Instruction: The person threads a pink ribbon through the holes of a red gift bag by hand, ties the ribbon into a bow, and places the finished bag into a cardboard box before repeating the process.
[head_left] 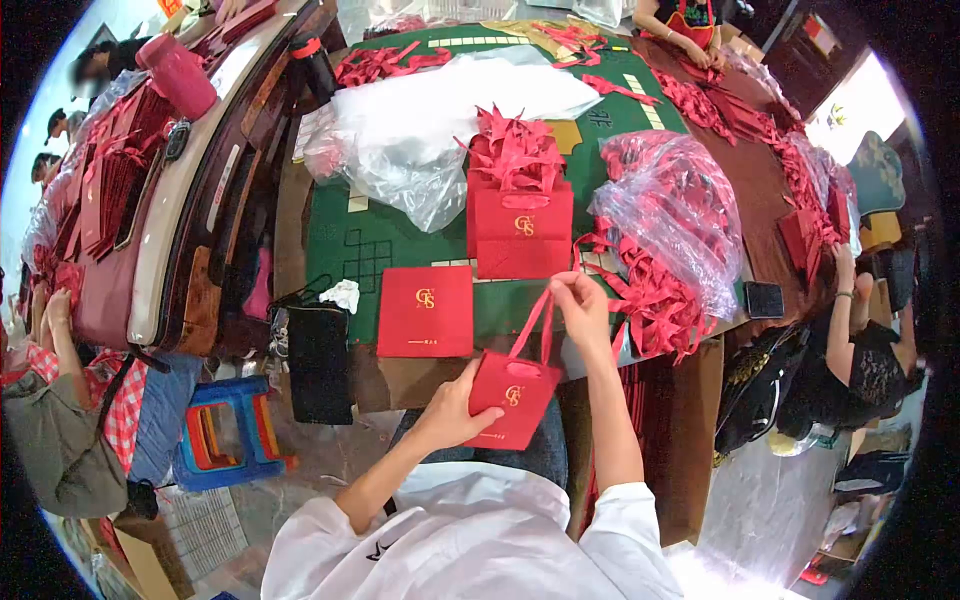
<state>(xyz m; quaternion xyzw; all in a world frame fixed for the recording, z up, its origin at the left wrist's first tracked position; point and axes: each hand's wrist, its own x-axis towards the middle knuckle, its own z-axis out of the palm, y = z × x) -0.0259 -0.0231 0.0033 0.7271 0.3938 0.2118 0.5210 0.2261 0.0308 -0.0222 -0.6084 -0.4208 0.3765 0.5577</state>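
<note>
A small red paper bag (512, 400) with gold lettering hangs tilted over my lap, gripped at its left side by my left hand (458, 408). Above it, my right hand (580, 300) pinches the red ribbon (535, 330) that rises from the bag's top. On the green table mat (350, 250), a flat red bag (426, 312) lies to the left. Behind my hands stands a larger-looking red bag (524, 235) with many red ribbons (515, 150) bunched at its top. To the right, red ribbons spill from a clear plastic bag (670, 220).
White plastic sheeting (450, 100) covers the mat's back left. A black pouch (318, 365) hangs at the left table edge, and a phone (764, 300) lies at the right. Other people's hands (700, 55) work at the back and both sides. A blue stool (232, 430) stands lower left.
</note>
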